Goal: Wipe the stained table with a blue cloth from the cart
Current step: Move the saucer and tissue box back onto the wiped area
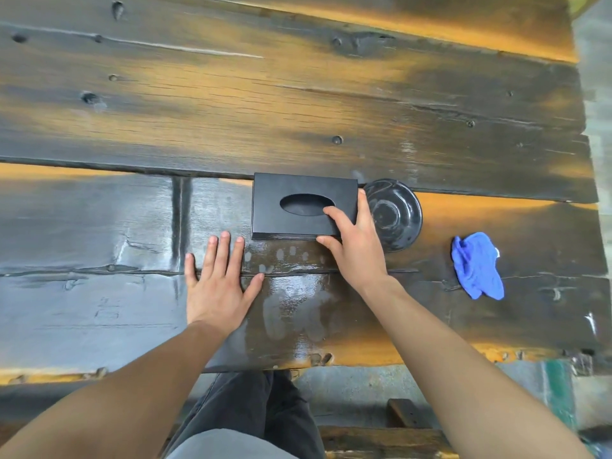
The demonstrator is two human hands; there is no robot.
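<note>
- dark, worn wooden desk (99, 226) with orange-lit patches, knots and plank seams, filling most of the view.
- wet, glossy sheen on the near planks, with pale smears and finger-shaped marks (291, 293) between the two hands.
- left hand (217, 286) pressed flat on the desk, palm down, fingers spread and straight; grip open, holding nothing.
- fingertips of the left hand close to the near left corner of the box, not touching it.
- black tissue box (298, 193) lying flat on the desk just beyond the hands, oval slot (306, 204) in its top facing up.
- right hand (354, 243) laid over the near right corner of the tissue box, thumb against the near edge, forefinger on top beside the slot, other fingers along the right end; grip closed on the tissue box.
- black round dish (395, 215) just to the right of the box, partly hidden behind the right hand, resting on the desk.
- blue cloth (477, 265) crumpled on the desk, further right, well apart from both hands and from the dish, untouched.
- bare forearms reaching in from the bottom corners.
- dark trousers (251, 412) and a grey garment edge below the desk's near edge.
- grey floor (347, 392) and part of a wooden bench (397, 435) visible beneath, at lower right.
</note>
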